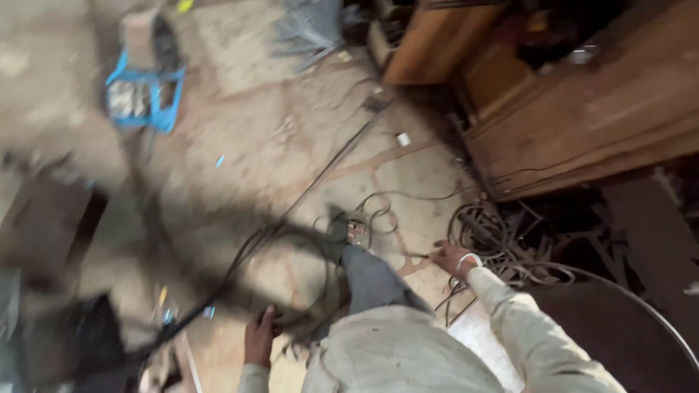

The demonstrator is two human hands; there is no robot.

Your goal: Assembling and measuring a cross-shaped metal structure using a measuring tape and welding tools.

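Two hands: left hand [260, 336] seemingly grips one dark cable [240, 262], right hand's [453, 259] fingers spread.

1 head view, steeply down, floor [240, 138] far.

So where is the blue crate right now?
In the head view the blue crate sits on the concrete floor at upper left, far from both hands, left of the wooden cabinet.
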